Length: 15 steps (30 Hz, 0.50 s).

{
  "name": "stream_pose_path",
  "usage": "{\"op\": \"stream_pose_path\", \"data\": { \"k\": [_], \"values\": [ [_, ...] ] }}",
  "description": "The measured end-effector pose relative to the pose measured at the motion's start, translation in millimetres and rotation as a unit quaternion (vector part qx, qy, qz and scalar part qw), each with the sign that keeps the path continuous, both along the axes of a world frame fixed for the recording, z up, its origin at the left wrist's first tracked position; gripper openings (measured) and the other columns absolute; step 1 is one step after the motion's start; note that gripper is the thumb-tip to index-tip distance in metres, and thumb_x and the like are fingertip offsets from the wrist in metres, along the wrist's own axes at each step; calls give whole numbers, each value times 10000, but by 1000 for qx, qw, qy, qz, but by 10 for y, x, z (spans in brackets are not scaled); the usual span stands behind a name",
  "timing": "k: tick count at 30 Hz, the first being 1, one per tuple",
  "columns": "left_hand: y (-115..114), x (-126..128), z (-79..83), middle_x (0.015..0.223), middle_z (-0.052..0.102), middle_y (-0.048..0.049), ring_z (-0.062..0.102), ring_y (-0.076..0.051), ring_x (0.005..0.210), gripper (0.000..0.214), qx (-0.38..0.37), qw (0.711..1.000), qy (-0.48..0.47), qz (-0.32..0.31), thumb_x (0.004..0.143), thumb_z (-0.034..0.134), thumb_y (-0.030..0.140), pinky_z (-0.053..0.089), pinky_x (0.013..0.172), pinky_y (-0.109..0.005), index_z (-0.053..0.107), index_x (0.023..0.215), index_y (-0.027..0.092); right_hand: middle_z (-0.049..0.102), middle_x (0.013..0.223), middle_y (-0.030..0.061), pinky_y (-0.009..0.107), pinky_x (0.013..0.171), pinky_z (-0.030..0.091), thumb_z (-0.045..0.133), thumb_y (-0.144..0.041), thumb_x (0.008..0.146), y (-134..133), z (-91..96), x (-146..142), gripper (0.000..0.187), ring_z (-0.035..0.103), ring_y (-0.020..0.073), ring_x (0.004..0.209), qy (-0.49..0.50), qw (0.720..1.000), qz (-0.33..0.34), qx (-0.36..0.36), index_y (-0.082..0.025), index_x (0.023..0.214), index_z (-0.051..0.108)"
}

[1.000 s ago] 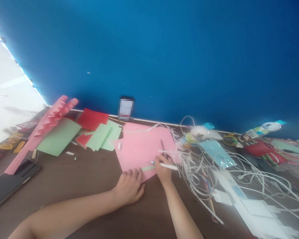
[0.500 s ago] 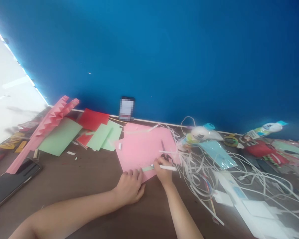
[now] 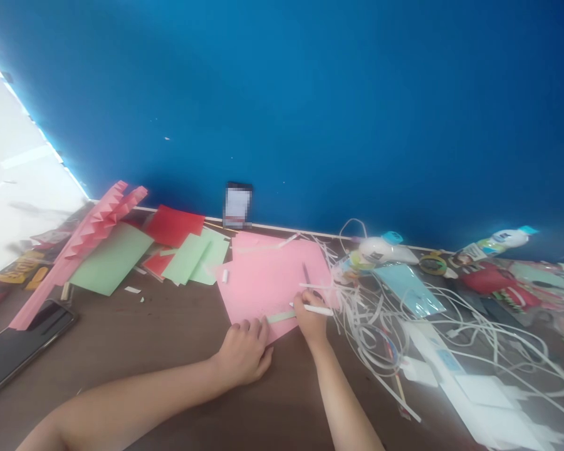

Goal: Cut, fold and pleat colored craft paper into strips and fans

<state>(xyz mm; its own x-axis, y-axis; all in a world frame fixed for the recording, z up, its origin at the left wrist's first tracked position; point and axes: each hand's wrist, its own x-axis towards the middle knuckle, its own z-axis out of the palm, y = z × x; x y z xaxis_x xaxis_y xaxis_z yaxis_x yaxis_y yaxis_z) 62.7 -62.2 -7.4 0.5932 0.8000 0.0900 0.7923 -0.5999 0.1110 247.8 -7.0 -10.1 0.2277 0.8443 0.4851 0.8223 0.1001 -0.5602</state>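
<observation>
A pink paper sheet (image 3: 267, 282) lies on the brown table (image 3: 178, 351). A thin light green strip (image 3: 279, 317) rests along its near edge. My left hand (image 3: 242, 354) has its fingers curled, fingertips pressing the near end of the strip and the pink sheet. My right hand (image 3: 310, 319) is closed around a white pen-like tool (image 3: 316, 309), whose tip sits at the strip's far end. Scissors (image 3: 308, 279) lie on the pink sheet just beyond my right hand.
Green sheets (image 3: 188, 258), red paper (image 3: 173, 224) and a pink pleated fold (image 3: 82, 241) lie to the left. A dark phone (image 3: 14, 351) sits at the near left. White paper strips and cables (image 3: 390, 326), glue bottles (image 3: 385, 250), a tape roll (image 3: 433, 264) crowd the right.
My right hand with the white tool has shifted slightly along the green strip, away from my left hand. My left hand has stayed put.
</observation>
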Motion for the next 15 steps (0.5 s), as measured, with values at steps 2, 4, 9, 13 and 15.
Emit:
{"op": "stream_pose_path", "data": {
  "k": [2,4,9,13,15],
  "values": [
    [0,1,-10,948,553,-152,535,-230,768,520,2,1000,-5,1,821,354,364,423,601,-321,370,1260,84,321,412,-66,241,518,298,427,-246,730,7,-7,10,307,301,97,434,-2,1000,-4,7,-209,471,266],
    [0,2,-15,956,553,-156,537,-233,765,524,2,1000,-6,1,819,355,363,425,596,-327,370,1261,81,329,418,-64,239,513,301,425,-256,739,12,-10,14,301,314,99,437,0,1000,-15,24,-211,477,283],
    [1,0,17,948,566,-161,541,-246,759,522,1,1000,4,-4,822,336,355,436,580,-337,385,1254,66,334,417,-63,237,501,299,428,-251,740,17,-1,41,295,328,97,436,5,1000,-7,13,-208,474,309],
    [4,-2,42,943,570,-162,546,-249,746,522,3,1000,3,-5,821,333,347,440,574,-346,385,1255,62,288,405,-69,240,496,285,411,-246,739,1,17,44,317,288,91,424,-2,1000,21,20,-207,463,261],
    [6,-1,39,942,570,-161,547,-250,751,520,1,1000,3,-5,822,331,347,441,575,-345,386,1256,65,250,406,-75,242,503,277,411,-231,719,-9,22,35,321,263,85,420,-17,999,37,12,-204,463,219]
  ]
}}
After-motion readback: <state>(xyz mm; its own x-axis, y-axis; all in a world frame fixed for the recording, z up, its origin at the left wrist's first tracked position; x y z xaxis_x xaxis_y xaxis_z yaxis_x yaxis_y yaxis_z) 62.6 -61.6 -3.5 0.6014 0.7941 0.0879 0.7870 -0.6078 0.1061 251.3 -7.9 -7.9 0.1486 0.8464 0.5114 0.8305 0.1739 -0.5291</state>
